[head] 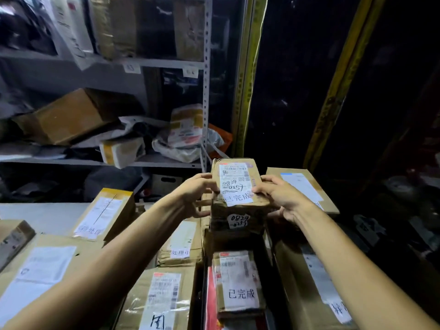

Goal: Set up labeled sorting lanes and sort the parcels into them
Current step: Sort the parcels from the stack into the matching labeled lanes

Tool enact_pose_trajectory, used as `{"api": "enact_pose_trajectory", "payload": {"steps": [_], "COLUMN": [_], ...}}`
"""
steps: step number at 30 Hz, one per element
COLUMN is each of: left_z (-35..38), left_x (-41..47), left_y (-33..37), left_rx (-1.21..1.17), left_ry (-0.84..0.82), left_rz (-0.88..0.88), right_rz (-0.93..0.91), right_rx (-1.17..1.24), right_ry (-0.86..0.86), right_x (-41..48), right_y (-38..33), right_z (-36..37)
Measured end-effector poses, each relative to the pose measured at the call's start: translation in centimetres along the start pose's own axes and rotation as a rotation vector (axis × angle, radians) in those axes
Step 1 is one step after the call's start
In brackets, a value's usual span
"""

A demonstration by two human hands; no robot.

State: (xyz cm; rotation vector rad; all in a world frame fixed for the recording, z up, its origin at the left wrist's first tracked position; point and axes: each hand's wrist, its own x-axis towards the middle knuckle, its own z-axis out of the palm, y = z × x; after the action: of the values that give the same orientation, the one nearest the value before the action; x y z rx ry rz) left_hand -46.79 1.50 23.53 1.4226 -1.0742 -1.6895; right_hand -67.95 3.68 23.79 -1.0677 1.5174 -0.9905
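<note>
Centre frame: small parcel [238,184], white handwritten label on top. L hand [198,195] grips its left side, fingers curled round. R hand [283,198] grips right side, thumb on label edge. Lifted or resting on stack: can't tell. 2nd labelled parcel [238,284] lower centre. Shelf rack [206,91] w/ boxes upper left.

Grey metal shelving [206,91] left; dark panels [297,91] right, yellow strips [250,79] along edges; dim light.

Bare forearms [123,244], left hand [196,195], right hand [284,198]
</note>
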Motion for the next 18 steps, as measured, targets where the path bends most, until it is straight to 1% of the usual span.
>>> {"api": "enact_pose_trajectory", "payload": {"steps": [5, 9, 15, 18], "left_z": [-0.7, -1.1, -2.2, -2.6], "left_x": [5.1, 8.5, 9.2, 8.3], "left_y": [0.2, -0.1, -0.5, -1.0], "left_rx": [-0.019, -0.032, -0.018, 0.006], "left_ry": [0.022, -0.020, -0.054, -0.059], "left_rz": [-0.013, -0.026, -0.066, -0.027], "right_rz": [0.055, 0.047, 0.039, 0.025], "right_rx": [0.021, 0.069, 0.008, -0.007], "right_ry": [0.057, 0.134, 0.120, 0.100], "right_x": [4.9, 8.3, 7.8, 6.3], "right_y": [0.3, 0.6, 1.4, 1.1], "right_z": [1.9, 2.4, 2.5, 2.4]}}
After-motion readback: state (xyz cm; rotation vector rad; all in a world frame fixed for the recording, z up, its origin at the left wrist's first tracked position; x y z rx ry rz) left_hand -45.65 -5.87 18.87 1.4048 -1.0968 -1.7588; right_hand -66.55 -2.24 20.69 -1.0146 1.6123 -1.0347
